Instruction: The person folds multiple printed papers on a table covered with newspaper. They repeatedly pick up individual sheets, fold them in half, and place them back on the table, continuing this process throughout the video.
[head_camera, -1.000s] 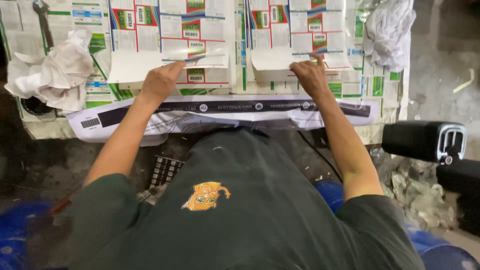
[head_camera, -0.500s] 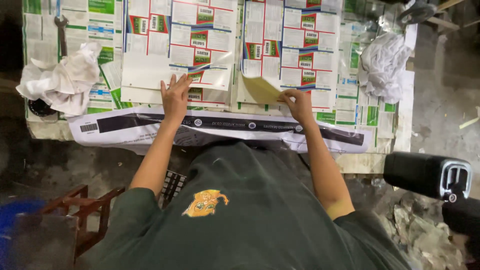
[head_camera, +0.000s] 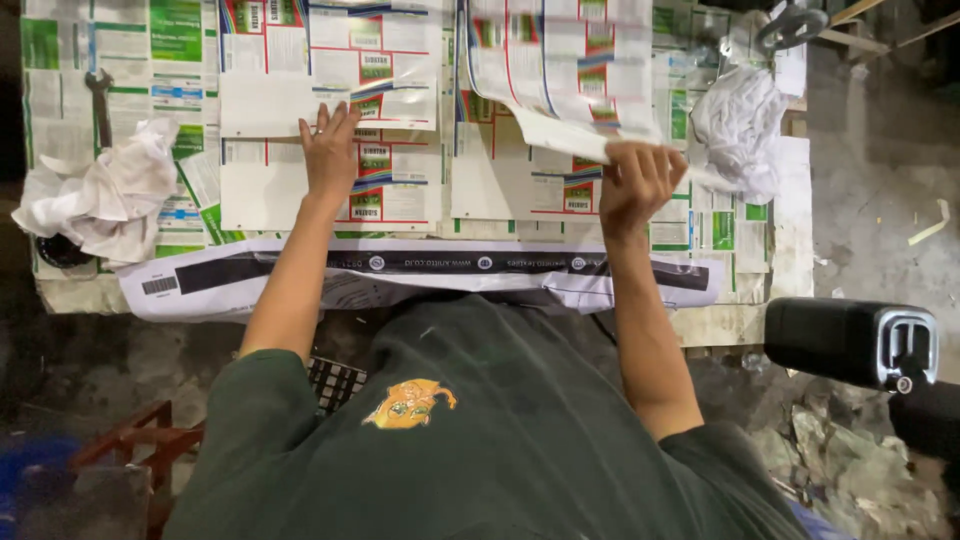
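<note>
My left hand (head_camera: 330, 150) lies flat, fingers spread, on a printed sheet (head_camera: 330, 120) spread over the worktable. My right hand (head_camera: 635, 180) is closed on the near edge of another printed sheet (head_camera: 560, 70), lifted off the table and curling upward. Both sheets are white with red, green and blue label blocks. More such sheets lie under and around them.
A crumpled white rag (head_camera: 110, 190) and a wrench (head_camera: 100, 105) lie at the left. Another white rag (head_camera: 740, 125) sits at the right. A white and black printed strip (head_camera: 420, 270) runs along the table's near edge. A black machine part (head_camera: 850, 340) stands at the right.
My right hand has raised the right sheet's near edge higher, so the sheet now curls up off the table. My left hand stays pressed on the left sheet.
</note>
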